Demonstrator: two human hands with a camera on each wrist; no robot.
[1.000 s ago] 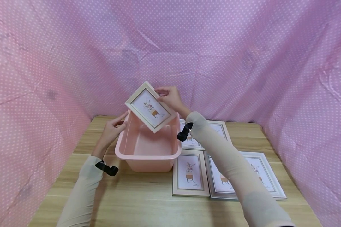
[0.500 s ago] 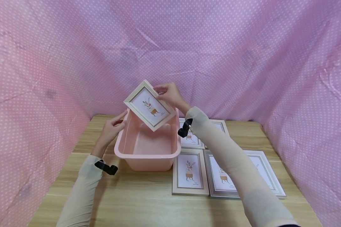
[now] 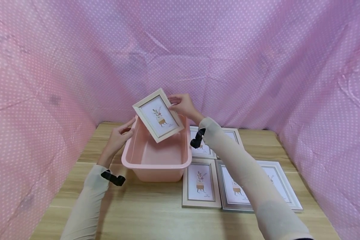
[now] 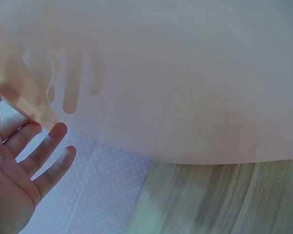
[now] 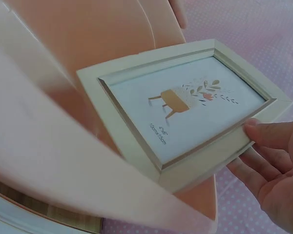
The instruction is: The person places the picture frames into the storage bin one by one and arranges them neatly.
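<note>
My right hand [image 3: 183, 105] pinches a cream picture frame [image 3: 145, 100] by one long edge, thumb on the front and fingers behind. Tilted, the frame hangs over the back of a pink plastic basin [image 3: 156, 166], its lower corner inside the opening. A flower-pot print shows behind the frame's front; the right wrist view shows this picture [image 5: 180, 100] close up. At the basin's left rim, my left hand [image 3: 117, 138] holds on near the back corner. In the left wrist view, two fingers of the left hand [image 4: 27, 165] bend at the rim and two stretch free.
Right of the basin lie several more picture frames: a cream one [image 3: 187, 191], a grey one [image 3: 223, 196], a white one [image 3: 288, 176] and others behind, partly under the right arm. All rest on a wooden table [image 3: 144, 213] walled by pink dotted cloth [image 3: 180, 40].
The held picture frame has turned more upright and shifted slightly down and right with my right hand. My left hand keeps its place on the basin rim.
</note>
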